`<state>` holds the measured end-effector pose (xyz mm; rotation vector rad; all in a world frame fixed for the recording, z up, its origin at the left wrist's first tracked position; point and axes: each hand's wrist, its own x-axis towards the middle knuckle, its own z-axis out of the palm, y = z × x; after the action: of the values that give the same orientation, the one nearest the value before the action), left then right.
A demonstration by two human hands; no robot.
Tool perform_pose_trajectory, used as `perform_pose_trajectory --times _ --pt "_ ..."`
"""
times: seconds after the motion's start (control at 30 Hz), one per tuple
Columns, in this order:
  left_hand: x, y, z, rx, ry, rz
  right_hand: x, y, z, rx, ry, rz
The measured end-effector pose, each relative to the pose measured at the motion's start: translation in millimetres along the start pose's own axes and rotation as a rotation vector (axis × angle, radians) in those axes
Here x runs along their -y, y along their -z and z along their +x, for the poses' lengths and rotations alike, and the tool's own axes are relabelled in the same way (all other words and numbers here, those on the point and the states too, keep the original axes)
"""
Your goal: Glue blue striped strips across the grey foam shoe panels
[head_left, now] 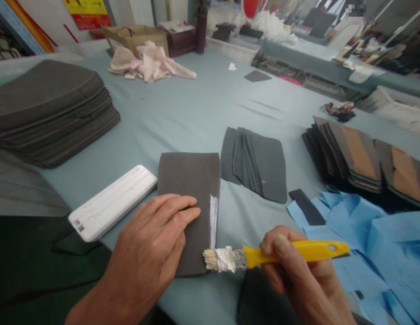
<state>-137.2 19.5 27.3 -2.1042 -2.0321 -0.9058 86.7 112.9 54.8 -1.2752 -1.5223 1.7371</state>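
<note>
My left hand [152, 248] lies flat, fingers stretched, pressing on a dark grey foam piece [191, 180] on the table. A white streak of glue [213, 221] runs along the piece's right edge. My right hand [298, 275] is closed round the yellow handle of a brush [281, 255]. The brush's glue-laden white bristles touch the lower right corner of the grey piece.
A white rectangular block [113, 201] lies left of the piece. Fanned grey pieces [254, 162] sit behind it. Blue sheets [375, 243] and stacks of dark and brown pieces [362, 158] are at right. A tall grey foam stack [50, 113] stands at left on the blue-grey table [189, 108].
</note>
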Motion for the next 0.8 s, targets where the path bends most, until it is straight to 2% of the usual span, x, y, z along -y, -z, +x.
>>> perform_pose_trajectory --times 0.1,0.17,0.33,0.4,0.8 --pt "0.1 -1.6 -0.7 -0.015 0.012 0.0 2.6 -5.6 -1.8 -0.137 0.003 -0.003" --pt "0.3 -1.6 -0.6 -0.017 0.012 0.002 3.0 -6.3 2.3 -0.179 0.044 -0.015" --pt "-0.9 1.4 2.0 -0.014 -0.002 0.019 -0.2 -0.2 30.9 -0.087 0.255 -0.057" --pt "-1.3 3.2 3.7 -0.004 -0.01 0.033 -1.0 0.7 42.7 -0.107 0.303 -0.046" --pt "11.3 -2.9 -6.0 -0.016 -0.038 0.031 -0.2 -2.2 82.6 -0.144 0.3 0.041"
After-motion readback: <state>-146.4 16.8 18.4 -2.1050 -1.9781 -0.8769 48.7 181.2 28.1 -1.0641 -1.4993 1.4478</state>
